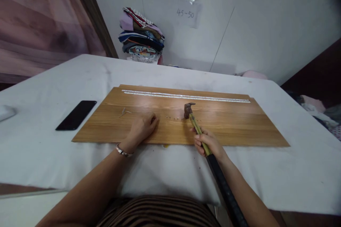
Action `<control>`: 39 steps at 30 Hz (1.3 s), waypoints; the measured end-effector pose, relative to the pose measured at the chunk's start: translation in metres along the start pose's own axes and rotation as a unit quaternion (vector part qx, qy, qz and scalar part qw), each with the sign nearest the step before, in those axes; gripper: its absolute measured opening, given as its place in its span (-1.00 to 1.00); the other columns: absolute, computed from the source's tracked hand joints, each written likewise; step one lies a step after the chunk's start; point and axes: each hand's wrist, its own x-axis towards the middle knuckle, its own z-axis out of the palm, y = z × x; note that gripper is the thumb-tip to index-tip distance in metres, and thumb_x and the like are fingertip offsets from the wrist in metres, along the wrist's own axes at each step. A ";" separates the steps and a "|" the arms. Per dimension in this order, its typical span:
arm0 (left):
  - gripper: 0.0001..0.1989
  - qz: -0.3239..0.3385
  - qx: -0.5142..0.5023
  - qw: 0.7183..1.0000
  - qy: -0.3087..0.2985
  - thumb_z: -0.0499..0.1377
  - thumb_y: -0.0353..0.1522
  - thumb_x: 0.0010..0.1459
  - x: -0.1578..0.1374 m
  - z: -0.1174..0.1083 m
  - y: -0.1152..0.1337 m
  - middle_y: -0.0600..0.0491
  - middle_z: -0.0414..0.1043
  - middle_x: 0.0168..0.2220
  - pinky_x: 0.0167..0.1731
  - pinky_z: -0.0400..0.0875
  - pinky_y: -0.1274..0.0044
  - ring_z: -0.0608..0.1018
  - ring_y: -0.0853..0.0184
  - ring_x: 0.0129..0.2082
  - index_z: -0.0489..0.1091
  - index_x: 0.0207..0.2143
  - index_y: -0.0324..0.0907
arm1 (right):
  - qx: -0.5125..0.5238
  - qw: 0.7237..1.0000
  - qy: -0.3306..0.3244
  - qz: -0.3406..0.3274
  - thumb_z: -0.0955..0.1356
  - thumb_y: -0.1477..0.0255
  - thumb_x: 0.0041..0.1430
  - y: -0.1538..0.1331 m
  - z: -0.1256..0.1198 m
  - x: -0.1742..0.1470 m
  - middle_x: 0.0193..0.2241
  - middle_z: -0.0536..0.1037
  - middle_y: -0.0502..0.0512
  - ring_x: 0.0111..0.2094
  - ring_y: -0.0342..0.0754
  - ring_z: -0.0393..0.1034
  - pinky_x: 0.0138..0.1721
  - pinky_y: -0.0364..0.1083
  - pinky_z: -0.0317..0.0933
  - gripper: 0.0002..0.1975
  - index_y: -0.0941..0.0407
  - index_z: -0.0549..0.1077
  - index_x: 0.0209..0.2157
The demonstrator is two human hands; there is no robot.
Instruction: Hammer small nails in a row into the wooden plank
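A claw hammer (pixel 197 125) with a rusty head and a yellow and black handle is held in my right hand (pixel 209 142), fingers wrapped round the handle. Its head is over or on the wooden board (pixel 226 127), at a row of small nail heads (pixel 174 118); whether it touches one I cannot tell. To the left, my left hand (pixel 144 125) rests on the board with its fingers curled in. What those fingers hold, if anything, is hidden. A few loose nails (pixel 124 112) lie on the board beyond the left wrist.
Two white measuring strips (pixel 186 97) run along the board's far side. A black phone (pixel 76 115) lies left of the board on the white-covered table (pixel 39 149). Folded clothes (pixel 141 35) are stacked against the wall at the back. Paper notes hang above.
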 end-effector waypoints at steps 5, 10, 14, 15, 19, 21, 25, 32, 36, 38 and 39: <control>-0.68 0.001 -0.008 1.000 -0.009 -0.05 -0.19 0.28 0.000 -0.001 0.000 -0.01 0.51 -0.37 -0.44 0.16 0.51 0.51 0.26 -0.37 0.38 -0.36 -0.16 | -0.005 1.000 -0.018 0.005 0.38 0.37 -0.03 -0.002 -0.001 -0.002 -0.70 0.29 -0.23 -0.81 -0.27 0.09 -0.81 -0.25 -0.08 -0.66 0.13 0.32 -0.18; -0.67 -0.007 -0.015 1.000 -0.016 -0.05 -0.17 0.28 -0.001 -0.001 -0.001 -0.01 0.51 -0.38 -0.43 0.17 0.50 0.51 0.26 -0.39 0.38 -0.36 -0.16 | -0.009 1.000 -0.011 0.018 0.38 0.37 -0.06 -0.003 0.002 -0.002 -0.71 0.30 -0.22 -0.82 -0.26 0.08 -0.82 -0.25 -0.07 -0.65 0.15 0.32 -0.19; -0.68 -0.005 -0.027 0.999 -0.021 -0.04 -0.17 0.27 -0.001 -0.001 -0.002 -0.01 0.52 -0.36 -0.42 0.18 0.50 0.51 0.25 -0.37 0.38 -0.35 -0.16 | -0.005 1.000 0.001 0.013 0.37 0.37 -0.06 -0.002 0.003 -0.004 -0.71 0.30 -0.22 -0.83 -0.27 0.06 -0.83 -0.25 -0.09 -0.63 0.16 0.32 -0.17; -0.69 -0.003 -0.029 0.999 -0.022 -0.04 -0.17 0.26 -0.001 -0.001 -0.002 -0.01 0.51 -0.36 -0.42 0.18 0.50 0.51 0.25 -0.37 0.38 -0.35 -0.16 | -0.003 1.000 0.002 0.010 0.37 0.37 -0.05 -0.001 0.003 -0.004 -0.71 0.30 -0.22 -0.84 -0.27 0.06 -0.83 -0.25 -0.10 -0.63 0.16 0.33 -0.16; -0.70 -0.009 -0.044 0.999 -0.016 -0.01 -0.18 0.25 -0.002 -0.004 -0.001 0.02 0.51 -0.37 -0.41 0.19 0.51 0.50 0.28 -0.38 0.37 -0.38 -0.15 | 0.008 1.000 0.005 0.011 0.37 0.37 -0.04 0.001 0.003 -0.003 -0.71 0.29 -0.22 -0.83 -0.28 0.04 -0.83 -0.25 -0.13 -0.64 0.16 0.34 -0.16; -0.71 -0.018 -0.065 0.998 -0.014 0.00 -0.17 0.24 -0.001 -0.006 -0.001 0.04 0.52 -0.37 -0.41 0.20 0.52 0.50 0.30 -0.38 0.38 -0.38 -0.14 | 0.014 1.000 0.010 0.012 0.38 0.37 -0.04 0.001 0.003 -0.003 -0.71 0.28 -0.22 -0.83 -0.28 0.04 -0.82 -0.25 -0.13 -0.65 0.16 0.34 -0.18; -0.72 -0.041 -0.125 0.991 -0.022 0.02 -0.16 0.20 0.001 -0.006 -0.005 0.07 0.51 -0.39 -0.41 0.24 0.53 0.50 0.32 -0.40 0.39 -0.38 -0.14 | 0.021 1.000 0.013 0.004 0.37 0.39 -0.01 -0.001 0.003 -0.006 -0.70 0.29 -0.20 -0.83 -0.29 0.04 -0.81 -0.26 -0.12 -0.68 0.16 0.35 -0.17; -0.72 -0.062 -0.181 0.981 -0.016 0.03 -0.15 0.17 0.003 -0.005 -0.008 0.10 0.50 -0.42 -0.40 0.30 0.52 0.50 0.33 -0.42 0.40 -0.40 -0.12 | 0.034 0.999 0.024 0.017 0.37 0.41 -0.02 -0.002 0.004 -0.008 -0.71 0.27 -0.21 -0.83 -0.28 0.04 -0.82 -0.26 -0.14 -0.68 0.16 0.38 -0.16; -0.73 -0.066 -0.185 0.980 -0.013 0.05 -0.15 0.17 0.004 -0.005 -0.009 0.11 0.49 -0.44 -0.39 0.30 0.51 0.50 0.33 -0.43 0.41 -0.39 -0.11 | 0.038 0.999 0.019 0.022 0.37 0.42 0.00 -0.001 0.003 -0.008 -0.71 0.28 -0.21 -0.82 -0.28 0.07 -0.81 -0.26 -0.11 -0.65 0.18 0.38 -0.13; -0.74 -0.066 -0.188 0.980 -0.012 0.05 -0.15 0.17 0.004 -0.005 -0.009 0.11 0.49 -0.45 -0.40 0.30 0.51 0.50 0.33 -0.43 0.41 -0.40 -0.11 | 0.039 0.999 0.018 0.025 0.37 0.42 0.00 -0.002 0.003 -0.010 -0.71 0.28 -0.21 -0.83 -0.28 0.06 -0.81 -0.26 -0.12 -0.64 0.18 0.38 -0.12; -0.74 -0.066 -0.190 0.980 -0.011 0.06 -0.15 0.18 0.004 -0.005 -0.009 0.11 0.49 -0.44 -0.40 0.30 0.51 0.50 0.33 -0.43 0.41 -0.40 -0.11 | 0.039 0.999 0.017 0.027 0.37 0.42 -0.01 -0.003 0.003 -0.011 -0.71 0.28 -0.21 -0.83 -0.28 0.06 -0.81 -0.26 -0.13 -0.64 0.18 0.37 -0.11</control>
